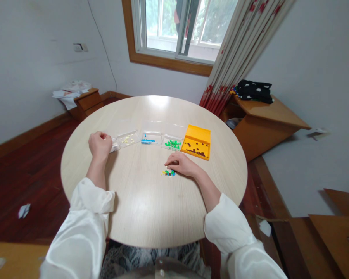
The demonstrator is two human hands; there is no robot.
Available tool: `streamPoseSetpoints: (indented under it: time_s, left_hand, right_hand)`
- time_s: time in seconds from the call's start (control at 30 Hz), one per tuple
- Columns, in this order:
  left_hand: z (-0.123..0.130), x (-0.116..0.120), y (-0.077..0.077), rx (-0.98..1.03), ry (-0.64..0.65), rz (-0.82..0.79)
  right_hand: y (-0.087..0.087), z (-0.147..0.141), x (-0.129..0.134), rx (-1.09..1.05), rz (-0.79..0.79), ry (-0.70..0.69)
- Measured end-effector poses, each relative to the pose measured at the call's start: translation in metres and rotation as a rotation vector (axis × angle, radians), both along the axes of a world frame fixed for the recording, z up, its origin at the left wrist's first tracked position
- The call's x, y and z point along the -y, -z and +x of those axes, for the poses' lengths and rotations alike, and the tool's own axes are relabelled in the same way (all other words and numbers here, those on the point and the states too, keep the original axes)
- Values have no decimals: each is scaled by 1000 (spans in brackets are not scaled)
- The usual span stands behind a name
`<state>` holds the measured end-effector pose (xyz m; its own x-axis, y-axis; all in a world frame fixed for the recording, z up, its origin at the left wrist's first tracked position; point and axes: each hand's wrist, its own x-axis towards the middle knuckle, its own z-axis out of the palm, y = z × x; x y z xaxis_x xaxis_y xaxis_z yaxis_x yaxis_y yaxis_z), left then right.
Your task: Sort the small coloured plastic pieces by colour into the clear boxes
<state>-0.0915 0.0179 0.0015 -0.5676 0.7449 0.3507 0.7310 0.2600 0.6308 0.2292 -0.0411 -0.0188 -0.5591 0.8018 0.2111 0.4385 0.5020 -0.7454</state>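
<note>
My left hand (100, 144) is closed above the leftmost clear box (114, 145), its fingertips pinched; what they hold is too small to tell. My right hand (180, 163) has its fingers pressed together at a small pile of coloured pieces (169, 173), yellow, green, blue and brown; anything between its fingertips is too small to name. Beyond the hands, an open clear box holds pale yellow pieces (128, 139), another holds blue pieces (149, 140), and a third holds green pieces (173, 145). The open orange box (198, 133) at the right holds dark brown pieces (196, 150).
Everything stands on a round light wooden table (139, 201). Behind it are a window (177, 31) and a floral curtain (235, 46). A wooden cabinet (267, 120) with dark cloth on it is at the right; a small stand (88, 102) with papers is at the left.
</note>
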Motion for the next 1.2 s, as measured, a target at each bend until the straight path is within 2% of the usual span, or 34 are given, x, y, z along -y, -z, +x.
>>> streamPoseSetpoints:
  time_s: [0.27,0.43,0.53,0.63,0.7,0.83,1.0,1.2]
  left_hand:
    - [7,2,-6,-24,58,55]
    - [26,6,-13,39,156,149]
    - [48,9,-13,211,318,160]
    - [75,13,-6,429,568,115]
    - [90,17,0,532,733,35]
    - [111,27,9,613,946,-151]
    - [124,39,10,729,1132,-343]
    - [133,47,11,835,1240,-408]
  right_hand:
    - [0,-2,0,-10,-53,25]
    - [-1,-3,2,36,-41,101]
    - [-2,-4,1,38,22,152]
    - [-4,-4,1,5,86,211]
    - [-5,-4,0,-26,124,250]
    - [-6,-6,1,-80,192,307]
    - [-4,-8,2,-119,254,316]
    - [-3,-10,3,-145,316,281]
